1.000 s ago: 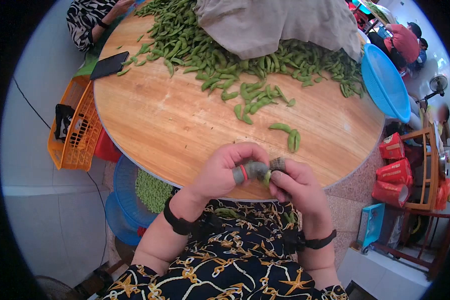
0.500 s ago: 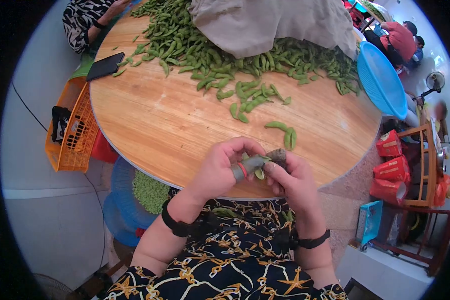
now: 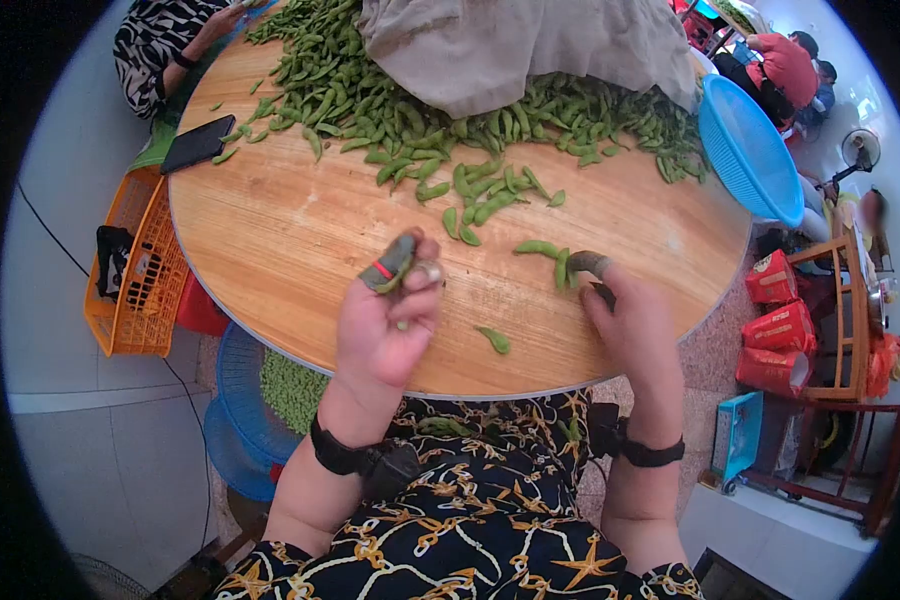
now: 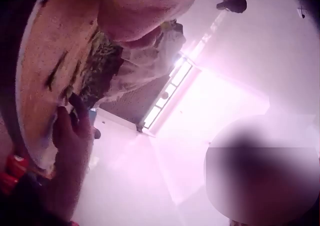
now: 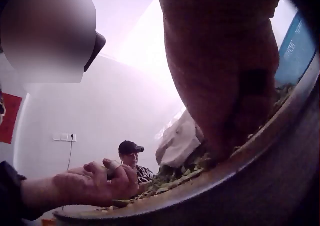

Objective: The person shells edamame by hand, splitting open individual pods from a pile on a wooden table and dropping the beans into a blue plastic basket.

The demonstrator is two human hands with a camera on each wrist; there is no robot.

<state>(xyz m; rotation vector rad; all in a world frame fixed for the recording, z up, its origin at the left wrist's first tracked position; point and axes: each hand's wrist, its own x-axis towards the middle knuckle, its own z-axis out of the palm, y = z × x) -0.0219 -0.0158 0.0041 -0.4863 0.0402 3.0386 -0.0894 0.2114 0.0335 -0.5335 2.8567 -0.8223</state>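
Observation:
In the head view my left hand point(image 3: 385, 325) is turned palm up, its fingers curled round a green pod point(image 3: 398, 276); a grey cover with a red band wraps one finger. A small green bean point(image 3: 402, 325) lies against that palm. To the right, my right hand point(image 3: 635, 325) reaches down to the wooden table point(image 3: 300, 240), its dark-covered index fingertip at a green pod point(image 3: 562, 268), thumb apart from it. Another pod point(image 3: 537, 247) lies beside that one. Between the hands lies a single pod point(image 3: 493, 339).
A big heap of pods point(image 3: 350, 100) under a grey cloth point(image 3: 530, 50) covers the far side. A phone point(image 3: 198, 144) lies at the left edge, a blue basket point(image 3: 750, 150) stands at the right. Shelled beans point(image 3: 292, 392) fill a basin below left. Another person point(image 3: 165, 50) sits far left.
My hands have moved apart: the left went left and turned palm up, the right went right to the pods on the table. A pod now lies between them.

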